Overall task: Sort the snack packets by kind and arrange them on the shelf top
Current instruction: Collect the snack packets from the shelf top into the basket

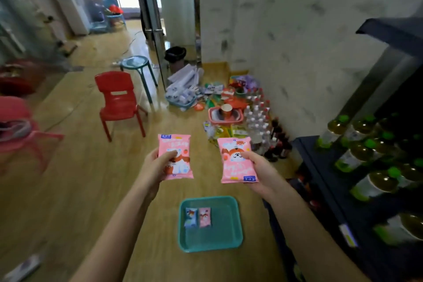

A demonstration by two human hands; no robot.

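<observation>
The teal tray (219,238) lies on the wooden floor, with a small blue packet (190,217) and a small pink packet (204,217) side by side by its left wall. Just beyond the tray, the left hand (158,163) is clamped on one pink snack packet (176,151), thumb across its face. The right hand (259,168) pinches a second pink snack packet (237,167) the same way. The two packets are held apart, not touching.

They look like one kind, so they should go down as one group. The right one is turned end for end against the left, so rotating it first would let the faces match. A light grip by the body should avoid crushing them.

Both are puffy pink pillow bags with a cartoon animal and crimped ends. Right of the tray stands the dark shelf unit (320,181), loaded with green-capped bottles (357,155); well beyond the tray to its left is a red chair (119,101)
</observation>
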